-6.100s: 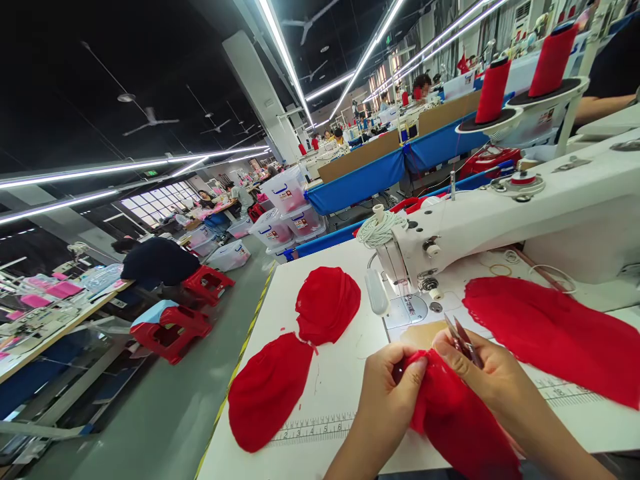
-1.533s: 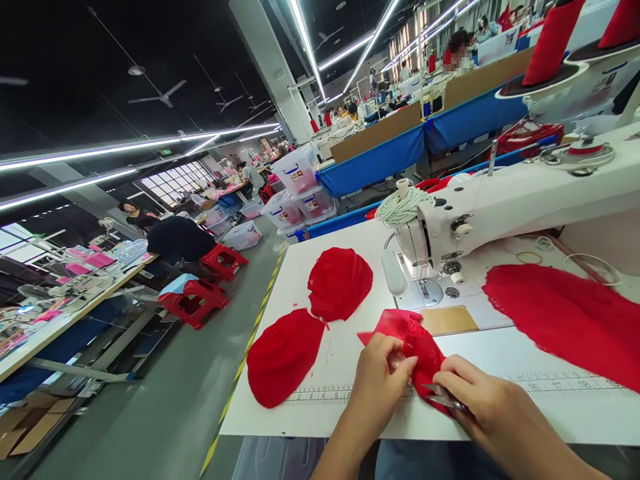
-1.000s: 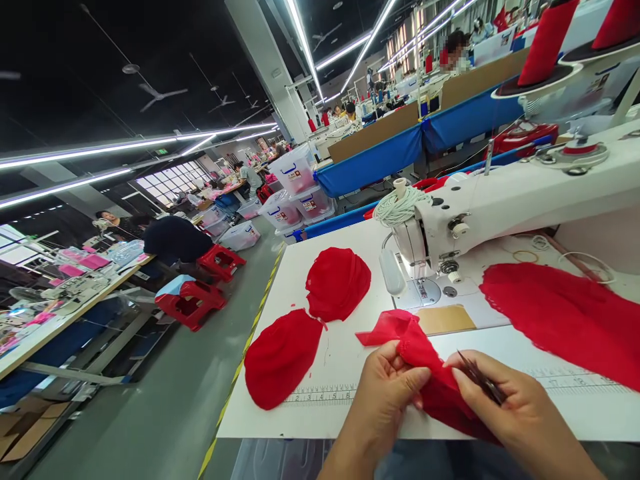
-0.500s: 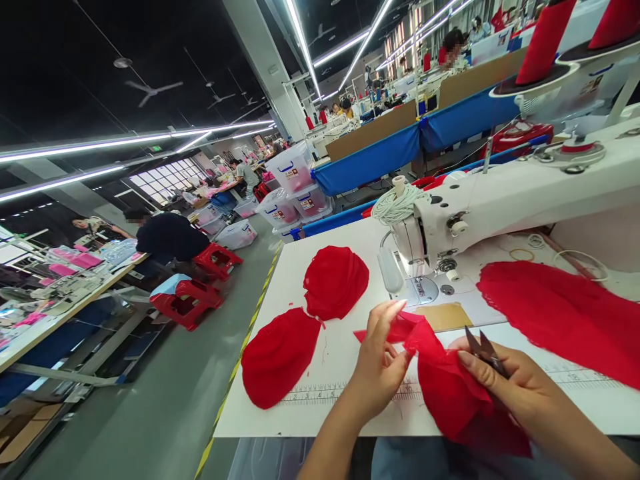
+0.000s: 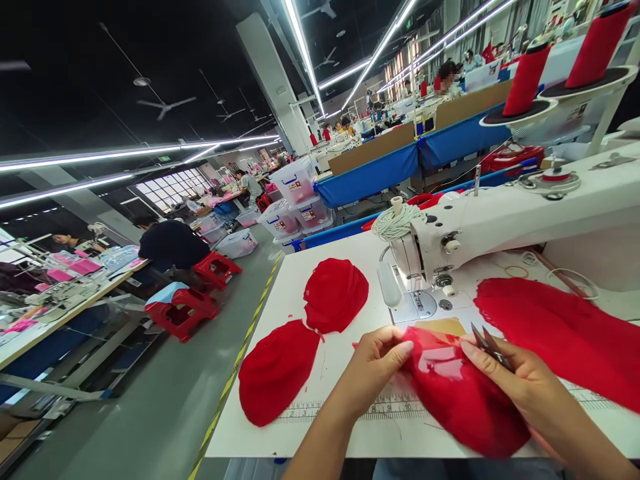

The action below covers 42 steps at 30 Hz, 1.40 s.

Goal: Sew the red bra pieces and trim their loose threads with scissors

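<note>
A glossy red fabric piece (image 5: 455, 393) is stretched between my two hands in front of the sewing machine (image 5: 500, 213). My left hand (image 5: 377, 363) pinches its upper left edge between thumb and fingers. At the upper right edge, my right hand (image 5: 520, 377) grips the cloth with the thumb on top. Tucked in that same hand are dark metal thread snips (image 5: 493, 348), blades pointing up. Two stacks of rounded red fabric pieces, an upper stack (image 5: 336, 295) and a lower stack (image 5: 277, 373), lie left of my hands.
More red cloth (image 5: 560, 333) lies right of the needle area. A printed ruler (image 5: 375, 412) runs along the table's front. Red thread cones (image 5: 527, 80) stand behind the machine. Beyond the aisle are red stools (image 5: 183, 313), plastic bins (image 5: 295, 180) and a seated person (image 5: 173, 243).
The bunched red fabric has been spread out between my hands, its surface now smoother. My left hand has moved slightly down, its fingers closed on the edge. The view has shifted slightly.
</note>
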Available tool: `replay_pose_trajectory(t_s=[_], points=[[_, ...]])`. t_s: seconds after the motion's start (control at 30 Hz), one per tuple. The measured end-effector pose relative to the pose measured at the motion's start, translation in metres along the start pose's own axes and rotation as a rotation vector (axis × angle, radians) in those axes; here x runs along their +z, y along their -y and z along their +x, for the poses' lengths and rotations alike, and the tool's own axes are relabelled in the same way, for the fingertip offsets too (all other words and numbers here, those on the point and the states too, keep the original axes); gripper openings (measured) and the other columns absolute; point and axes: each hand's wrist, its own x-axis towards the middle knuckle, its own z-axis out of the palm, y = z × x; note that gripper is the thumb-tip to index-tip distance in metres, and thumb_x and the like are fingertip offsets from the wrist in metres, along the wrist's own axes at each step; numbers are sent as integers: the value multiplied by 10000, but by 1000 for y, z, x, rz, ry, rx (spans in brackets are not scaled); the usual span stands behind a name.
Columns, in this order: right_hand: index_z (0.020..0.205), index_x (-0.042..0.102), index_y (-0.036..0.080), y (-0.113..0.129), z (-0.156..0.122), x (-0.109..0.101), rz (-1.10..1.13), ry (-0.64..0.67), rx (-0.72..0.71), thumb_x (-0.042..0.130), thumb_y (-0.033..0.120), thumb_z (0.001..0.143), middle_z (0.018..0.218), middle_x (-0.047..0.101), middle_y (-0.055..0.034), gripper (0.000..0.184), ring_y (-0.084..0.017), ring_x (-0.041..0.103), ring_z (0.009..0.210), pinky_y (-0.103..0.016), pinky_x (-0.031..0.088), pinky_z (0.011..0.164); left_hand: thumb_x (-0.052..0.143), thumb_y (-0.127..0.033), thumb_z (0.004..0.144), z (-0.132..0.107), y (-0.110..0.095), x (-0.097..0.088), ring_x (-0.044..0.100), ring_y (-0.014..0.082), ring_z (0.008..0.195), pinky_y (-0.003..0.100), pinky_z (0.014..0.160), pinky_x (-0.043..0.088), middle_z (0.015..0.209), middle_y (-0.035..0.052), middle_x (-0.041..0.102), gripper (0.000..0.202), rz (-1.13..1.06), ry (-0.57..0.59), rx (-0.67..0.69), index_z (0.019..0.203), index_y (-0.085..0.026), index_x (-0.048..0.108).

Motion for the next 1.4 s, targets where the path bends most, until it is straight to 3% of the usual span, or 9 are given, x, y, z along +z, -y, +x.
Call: replay_pose_trajectory(t_s=[0.37,0.53,0.6,0.77,0.93,1.07,1.2,1.3,1.4], points=[[837,780,230,-28,7,-26,-35,-134,-175,789,527,674,781,728,-22,339,-229,681,778,-247,596,668,700,-333,740,4,7,6,549,141,621,262,624,444,656,-2,623,172,33,-96,28,786,-168,682],[906,796,264,-14,-15,-7,-81,-78,-222,759,527,711,874,766,-7,330,-217,705,822,-214,576,754,627,-319,796,2,13,16,576,199,808,291,657,464,967,86,634,153,390,-360,243,874,-191,660],[906,796,281,-6,-26,6,-123,-59,-251,711,527,760,899,770,4,298,-197,700,819,-188,560,747,585,-408,842,-1,16,21,541,187,728,288,608,436,825,67,596,246,487,-386,250,724,-193,596],[879,792,281,-2,-36,17,-153,15,-259,693,519,772,850,770,1,279,-213,708,810,-217,568,757,669,-591,731,-5,21,28,452,118,474,246,455,364,549,-13,507,429,126,-96,-71,657,-196,520],[852,767,261,-18,-19,-1,-93,-214,-234,746,548,720,905,747,-23,316,-218,692,855,-217,576,718,732,-559,711,-7,25,21,467,75,452,198,425,386,594,-22,544,429,-13,-305,80,664,-167,564],[809,729,234,-15,-14,-1,210,-290,-145,842,516,627,617,564,38,355,-72,491,504,-129,464,450,710,-568,760,-11,25,16,497,46,450,177,432,428,689,-45,541,424,-128,-520,222,731,-170,567],[753,710,210,-6,-16,4,356,-361,-24,916,516,477,576,488,58,460,-53,401,484,-138,441,439,773,-526,720,-12,23,11,561,78,545,216,546,525,677,-48,562,435,-399,-500,121,743,-183,507],[749,717,199,-12,-15,-3,265,-246,-3,867,545,576,544,454,50,415,-70,379,480,-155,409,411,774,-517,725,-11,26,7,651,144,721,307,726,564,785,10,641,441,-477,-431,58,823,-186,501],[750,715,200,-23,-18,-12,140,-111,-30,779,538,721,490,362,68,345,-65,325,440,-148,357,378,775,-382,749,-10,36,5,665,178,806,355,813,540,868,22,650,479,-237,-397,98,1100,-221,490]])
